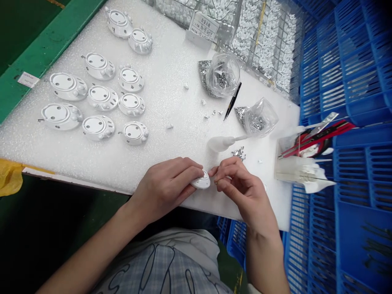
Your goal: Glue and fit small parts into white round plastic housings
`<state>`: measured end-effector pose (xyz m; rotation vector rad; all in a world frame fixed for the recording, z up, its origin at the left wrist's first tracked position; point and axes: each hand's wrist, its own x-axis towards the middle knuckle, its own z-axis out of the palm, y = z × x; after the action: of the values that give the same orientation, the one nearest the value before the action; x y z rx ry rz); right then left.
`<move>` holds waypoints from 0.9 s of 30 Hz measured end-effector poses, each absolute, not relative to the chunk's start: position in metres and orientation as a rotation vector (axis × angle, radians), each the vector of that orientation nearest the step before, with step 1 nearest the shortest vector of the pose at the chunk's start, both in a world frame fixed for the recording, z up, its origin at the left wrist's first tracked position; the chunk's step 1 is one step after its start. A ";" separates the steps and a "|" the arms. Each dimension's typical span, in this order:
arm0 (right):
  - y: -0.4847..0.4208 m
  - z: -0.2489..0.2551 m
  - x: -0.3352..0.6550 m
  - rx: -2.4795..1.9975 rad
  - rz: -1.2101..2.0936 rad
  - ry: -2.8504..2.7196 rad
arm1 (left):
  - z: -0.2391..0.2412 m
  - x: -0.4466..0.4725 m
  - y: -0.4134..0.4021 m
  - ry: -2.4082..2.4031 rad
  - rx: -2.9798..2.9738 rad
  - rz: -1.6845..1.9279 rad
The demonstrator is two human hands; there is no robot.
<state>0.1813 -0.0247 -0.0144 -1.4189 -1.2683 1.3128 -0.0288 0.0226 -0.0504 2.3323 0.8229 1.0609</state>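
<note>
Evidently, the small white oval piece [201,182] is near the surface's [165,90] front edge, gripped in my left hand [167,181]; I judge it light, stiff and slightly slippery, best held by its rim. My right hand [241,183], just beside, pinches a tiny bit [216,183] too small to identify. Similar pieces [102,98] stand farther left.

At 10 o'clock we find smooth, satin white parts [99,94] on a pebbled foam sheet [168,90]. At 1 o'clock we note a bag [228,65] of glossy clear plastic; at 3 o'clock, smooth plastic crates [350,163]; at 6 o'clock, a matt cloth garment [180,271].
</note>
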 end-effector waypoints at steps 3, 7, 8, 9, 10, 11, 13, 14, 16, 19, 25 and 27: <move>-0.023 -0.012 0.178 -1.436 1.306 -1.319 | -0.051 -0.029 0.022 0.823 2.335 1.069; -0.022 -0.009 0.176 -1.498 1.254 -1.406 | -0.051 -0.029 0.023 0.831 2.344 1.068; -0.023 -0.009 0.176 -1.513 1.232 -1.435 | -0.051 -0.029 0.023 0.830 2.348 1.068; -0.023 -0.009 0.176 -1.524 1.207 -1.466 | -0.051 -0.029 0.023 0.827 2.350 1.068; -0.024 -0.008 0.176 -1.531 1.180 -1.495 | -0.051 -0.029 0.023 0.824 2.351 1.069; -0.024 -0.008 0.175 -1.534 1.152 -1.519 | -0.051 -0.029 0.023 0.821 2.350 1.068; -0.025 -0.007 0.174 -1.538 1.106 -1.552 | -0.051 -0.029 0.023 0.819 2.350 1.066; -0.025 -0.007 0.174 -1.541 1.092 -1.559 | -0.051 -0.029 0.023 0.821 2.351 1.065; -0.024 -0.007 0.173 -1.549 1.089 -1.552 | -0.051 -0.029 0.023 0.824 2.354 1.067; -0.021 -0.007 0.173 -1.538 1.130 -1.504 | -0.050 -0.029 0.023 0.818 2.356 1.076; -0.020 -0.016 0.176 -1.400 1.245 -1.411 | -0.051 -0.030 0.022 0.834 2.328 1.048; -0.024 -0.020 0.176 -1.374 1.174 -1.411 | -0.052 -0.030 0.021 0.846 2.296 1.050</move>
<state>0.1756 -0.0238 -0.0202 -1.3737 -1.4110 1.1740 -0.0304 0.0210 -0.0520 2.2961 0.8459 1.0500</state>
